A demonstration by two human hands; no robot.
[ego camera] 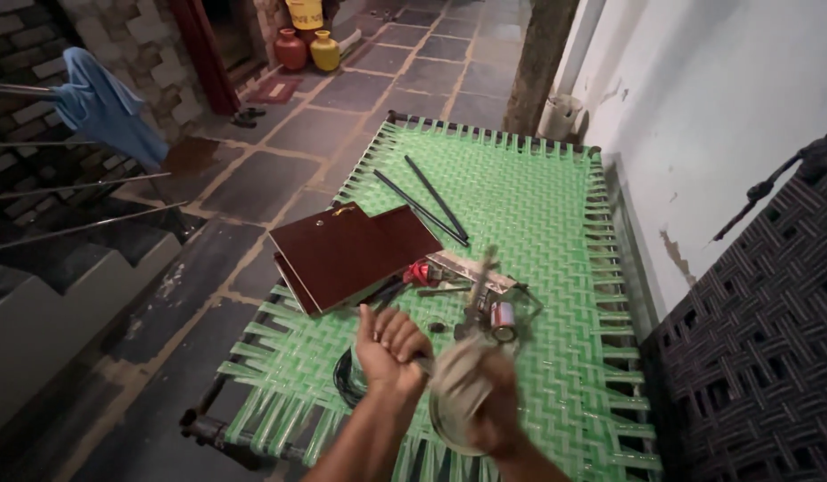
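Both my hands are raised over the near end of a green woven cot (556,205). My left hand (391,348) is closed in a fist around the end of something thin. My right hand (494,406) grips a blurred, pale round object (458,388), which looks like a roll of tape or cord; the blur hides what it is. Just beyond my hands lie a small metal cylinder (503,319), a red-handled tool (420,272) and a flat metal strip (471,270).
Dark brown boards (351,250) lie on the cot's left side, with two thin black rods (431,205) beyond them. A black coil of wire (347,375) sits near my left wrist. A white wall runs on the right, a dark woven cot (761,330) leans there, and stairs with a rail (74,232) drop away left.
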